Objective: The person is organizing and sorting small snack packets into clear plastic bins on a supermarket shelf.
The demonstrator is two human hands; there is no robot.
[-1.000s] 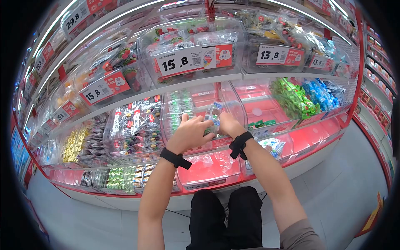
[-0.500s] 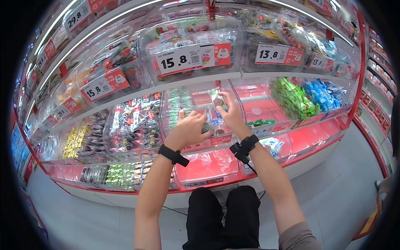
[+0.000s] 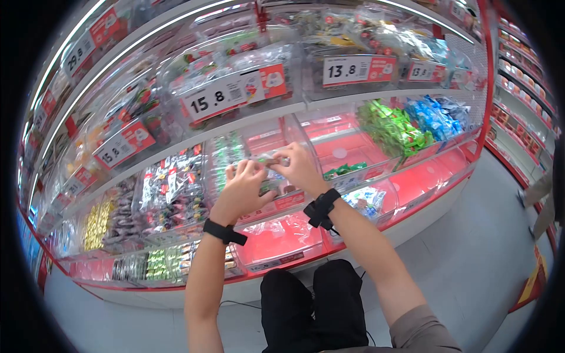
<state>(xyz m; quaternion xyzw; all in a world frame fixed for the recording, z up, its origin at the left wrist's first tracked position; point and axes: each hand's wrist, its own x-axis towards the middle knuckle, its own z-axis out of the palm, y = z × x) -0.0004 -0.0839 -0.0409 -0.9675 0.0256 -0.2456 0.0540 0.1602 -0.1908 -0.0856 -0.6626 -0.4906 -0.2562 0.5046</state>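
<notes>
Over the middle-shelf bin (image 3: 271, 203), my two hands meet around a small wrapped snack packet (image 3: 269, 161). My right hand (image 3: 300, 169) pinches one end of it between thumb and fingers. At the other end, the curled fingers of my left hand (image 3: 240, 189) close on it, with the thumb pointing down and to the right. Most of the packet is hidden by fingertips. Rows of green-and-clear packets (image 3: 226, 154) lie just behind my left hand. A few loose packets lie in the bin below the hands.
Bins of dark packets (image 3: 170, 191) and gold packets (image 3: 101, 226) stand to the left. Green bags (image 3: 391, 126) and blue bags (image 3: 441, 123) lie to the right. A price-tagged bin (image 3: 215, 106) overhangs the hands. Another person's legs (image 3: 538, 194) show at the far right.
The packet, held upright in my right hand before, is now lower and lies between both hands. My hands have come together, and the view has turned slightly right.
</notes>
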